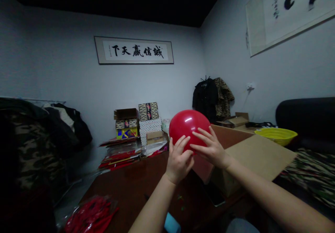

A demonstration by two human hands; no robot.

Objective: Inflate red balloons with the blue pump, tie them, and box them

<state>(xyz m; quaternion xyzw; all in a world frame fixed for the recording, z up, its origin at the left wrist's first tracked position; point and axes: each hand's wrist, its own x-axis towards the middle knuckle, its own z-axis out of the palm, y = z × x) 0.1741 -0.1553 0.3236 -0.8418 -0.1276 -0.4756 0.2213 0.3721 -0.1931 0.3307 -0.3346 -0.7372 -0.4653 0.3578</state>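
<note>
Just right of and below the centre of the frame, a red balloon [187, 125] is held between 2 bare hands, the left hand [180, 160] with its fingers against the lower left of the balloon and the right hand [211, 148] with fingers spread over its lower right. A brown table [125, 187] spans the lower middle, with a red bundle [90, 213] in clear plastic at lower left and an open cardboard box [261, 154] at right
</note>
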